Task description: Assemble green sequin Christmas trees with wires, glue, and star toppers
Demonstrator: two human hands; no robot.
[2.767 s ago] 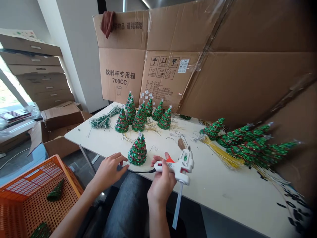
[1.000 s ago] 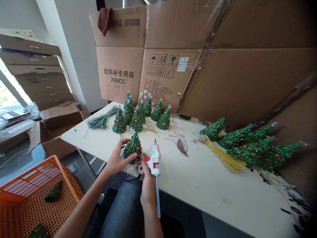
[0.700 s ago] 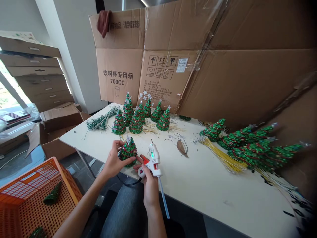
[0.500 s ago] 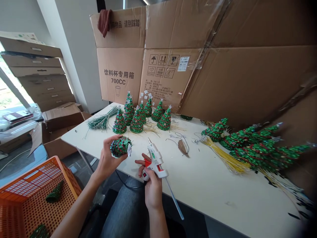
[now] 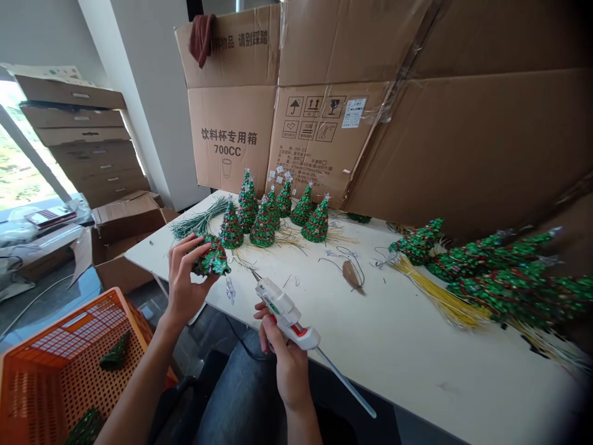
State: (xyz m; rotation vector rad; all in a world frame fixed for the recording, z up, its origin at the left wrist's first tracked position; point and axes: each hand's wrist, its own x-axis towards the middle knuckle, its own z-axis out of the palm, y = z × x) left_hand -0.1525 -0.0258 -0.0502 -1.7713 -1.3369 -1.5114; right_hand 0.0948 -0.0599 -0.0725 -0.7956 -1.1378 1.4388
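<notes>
My left hand point(image 5: 181, 285) grips a small green sequinned tree point(image 5: 210, 258), lifted off the table and tipped over so its tip points down and to the right, with a clear star point(image 5: 230, 288) hanging below it. My right hand point(image 5: 285, 358) is wrapped around a white hot glue gun point(image 5: 283, 308) with a red trigger. Its nozzle points up and left toward the tree, a short gap away. A glue stick point(image 5: 346, 383) juts out of the back of the gun.
Several finished trees point(image 5: 273, 210) stand at the back of the pale table point(image 5: 393, 346), beside a bundle of green wires point(image 5: 197, 222). More trees on yellow stems point(image 5: 486, 272) lie at the right. Flattened cardboard boxes point(image 5: 370, 111) wall the back. An orange crate point(image 5: 60, 364) sits lower left.
My left hand picked the tree up off the table and tipped it sideways, then upside down. My right hand swung the glue gun round so its nozzle points up-left at the tree.
</notes>
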